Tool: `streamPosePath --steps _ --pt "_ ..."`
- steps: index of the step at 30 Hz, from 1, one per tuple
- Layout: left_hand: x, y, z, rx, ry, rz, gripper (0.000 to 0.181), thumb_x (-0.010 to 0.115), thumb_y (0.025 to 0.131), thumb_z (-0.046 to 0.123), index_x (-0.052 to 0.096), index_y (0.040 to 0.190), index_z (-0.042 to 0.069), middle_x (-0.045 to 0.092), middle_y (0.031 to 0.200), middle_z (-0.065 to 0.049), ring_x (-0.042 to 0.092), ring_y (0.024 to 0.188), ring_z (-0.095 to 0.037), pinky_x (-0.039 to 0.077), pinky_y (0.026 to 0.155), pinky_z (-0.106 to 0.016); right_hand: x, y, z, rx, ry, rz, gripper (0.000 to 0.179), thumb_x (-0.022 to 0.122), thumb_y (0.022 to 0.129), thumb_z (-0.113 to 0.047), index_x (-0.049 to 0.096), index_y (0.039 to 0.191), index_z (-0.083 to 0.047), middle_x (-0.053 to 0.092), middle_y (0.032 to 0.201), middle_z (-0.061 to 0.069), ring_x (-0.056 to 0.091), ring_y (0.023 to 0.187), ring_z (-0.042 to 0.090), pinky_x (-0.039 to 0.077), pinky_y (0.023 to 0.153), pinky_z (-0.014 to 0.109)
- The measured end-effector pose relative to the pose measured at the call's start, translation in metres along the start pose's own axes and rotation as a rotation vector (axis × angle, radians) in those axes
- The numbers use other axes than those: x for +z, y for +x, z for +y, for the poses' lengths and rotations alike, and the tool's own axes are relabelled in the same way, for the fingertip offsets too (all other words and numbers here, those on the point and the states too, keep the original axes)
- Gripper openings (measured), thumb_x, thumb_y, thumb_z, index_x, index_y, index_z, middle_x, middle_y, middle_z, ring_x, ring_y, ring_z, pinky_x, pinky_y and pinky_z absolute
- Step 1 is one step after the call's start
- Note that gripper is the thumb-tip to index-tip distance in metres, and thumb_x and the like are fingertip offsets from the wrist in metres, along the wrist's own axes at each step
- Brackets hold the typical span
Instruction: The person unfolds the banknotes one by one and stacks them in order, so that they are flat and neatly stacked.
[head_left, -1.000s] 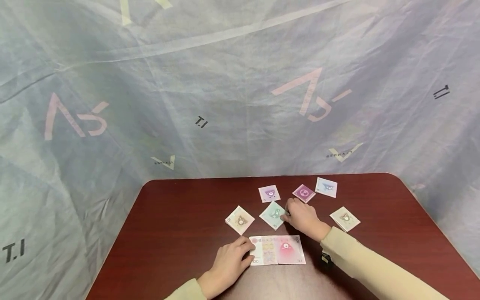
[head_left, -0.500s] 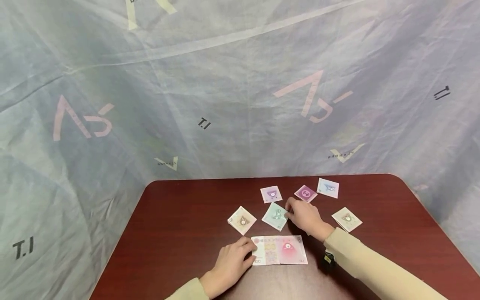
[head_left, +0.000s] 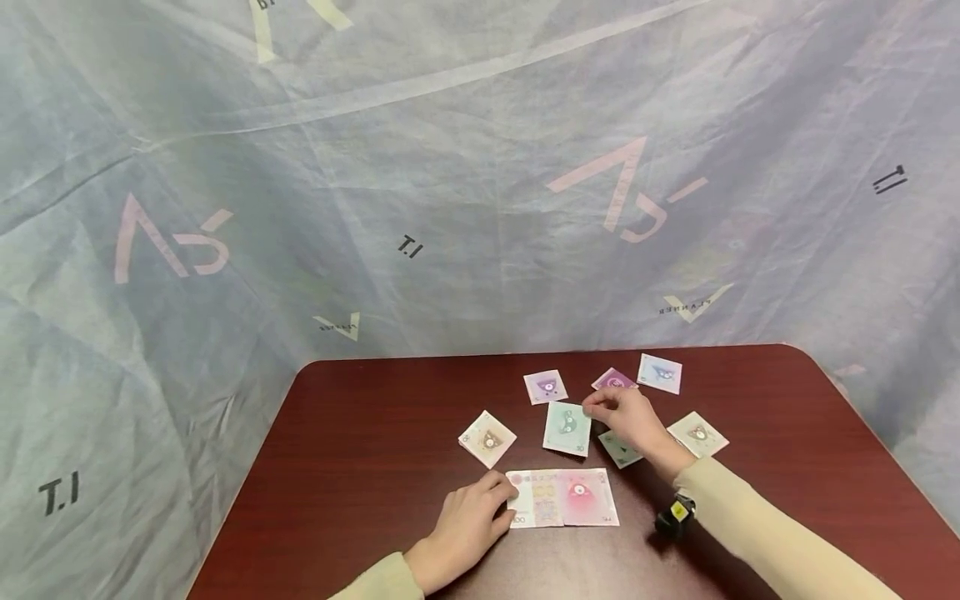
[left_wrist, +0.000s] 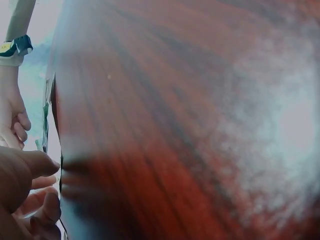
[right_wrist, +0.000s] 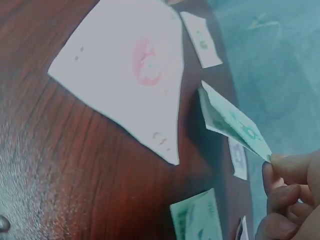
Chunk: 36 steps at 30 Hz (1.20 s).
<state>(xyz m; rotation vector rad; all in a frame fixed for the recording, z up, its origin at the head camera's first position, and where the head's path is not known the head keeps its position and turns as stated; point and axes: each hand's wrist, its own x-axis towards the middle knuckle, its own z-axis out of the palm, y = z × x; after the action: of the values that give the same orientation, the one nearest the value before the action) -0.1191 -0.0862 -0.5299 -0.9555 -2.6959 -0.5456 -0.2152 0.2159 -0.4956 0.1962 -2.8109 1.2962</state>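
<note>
Resting loose fingers on the left end of one pink note (head_left: 566,498), the left hand (head_left: 467,521) shows in the head view on the near side of a reddish-brown table (head_left: 375,442). The right hand (head_left: 633,421) pinches one folded green note (head_left: 566,429) by its far right corner, just beyond the pink one. Six more small notes lie about: a second green note (head_left: 621,450) partly covered by the right hand, one tan note (head_left: 487,440) to the left, another tan note (head_left: 700,433) to the right, and, farther off, a pale purple note (head_left: 545,387), a partly hidden magenta note (head_left: 613,378) and a pale blue note (head_left: 660,373). One black device (head_left: 675,517) sits at the right wrist. In the left wrist view, the left thumb meets the pink note's edge, seen almost side-on. In the right wrist view, thumb and forefinger clasp the folded green note, tilted and raised above the table; three background notes show partly.
</note>
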Motion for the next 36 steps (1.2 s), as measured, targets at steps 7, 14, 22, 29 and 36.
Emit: streamPosePath --steps 7,14,22,29,36 --pt "0.002 -0.002 -0.003 0.023 -0.016 0.025 0.019 0.082 0.085 0.016 0.074 0.102 0.019 0.067 0.107 0.008 0.07 0.081 -0.01 0.051 0.058 -0.028 -0.011 -0.005 -0.008 0.019 0.082 -0.01 0.011 0.073 0.097 -0.011 0.078 0.099 -0.002 0.073 0.092 0.009 0.055 0.075 0.016 0.045 0.065 0.029" --pt "-0.003 0.003 -0.005 0.055 -0.014 -0.027 0.016 0.08 0.089 0.017 0.075 0.104 0.018 0.067 0.108 0.007 0.07 0.081 -0.009 0.052 0.059 -0.028 -0.016 -0.012 -0.012 -0.029 0.097 -0.016 0.009 0.073 0.096 -0.009 0.078 0.097 -0.001 0.074 0.088 0.007 0.056 0.077 0.009 0.046 0.069 0.025" --pt "-0.013 0.01 -0.01 0.085 -0.006 -0.091 0.009 0.077 0.091 0.015 0.076 0.099 0.019 0.069 0.105 0.009 0.07 0.08 -0.01 0.051 0.058 -0.027 -0.014 -0.015 -0.016 -0.097 0.168 -0.095 0.011 0.073 0.096 -0.006 0.077 0.099 0.004 0.075 0.088 0.009 0.057 0.074 0.003 0.048 0.067 0.023" --pt "-0.013 0.013 -0.017 0.067 -0.075 -0.147 0.015 0.077 0.092 0.017 0.077 0.107 0.019 0.071 0.108 0.009 0.071 0.091 -0.008 0.055 0.068 -0.028 -0.013 -0.02 -0.021 -0.161 0.143 -0.133 0.009 0.073 0.096 -0.008 0.078 0.099 -0.001 0.076 0.092 0.006 0.058 0.079 0.002 0.05 0.071 0.024" --pt "-0.011 0.018 -0.019 0.004 -0.172 -0.073 0.016 0.075 0.094 0.015 0.076 0.11 0.018 0.072 0.104 0.008 0.067 0.086 -0.007 0.054 0.07 -0.028 -0.011 -0.024 -0.024 -0.208 0.133 -0.166 0.006 0.073 0.095 -0.007 0.079 0.096 -0.004 0.076 0.091 0.003 0.063 0.083 0.002 0.053 0.076 0.025"
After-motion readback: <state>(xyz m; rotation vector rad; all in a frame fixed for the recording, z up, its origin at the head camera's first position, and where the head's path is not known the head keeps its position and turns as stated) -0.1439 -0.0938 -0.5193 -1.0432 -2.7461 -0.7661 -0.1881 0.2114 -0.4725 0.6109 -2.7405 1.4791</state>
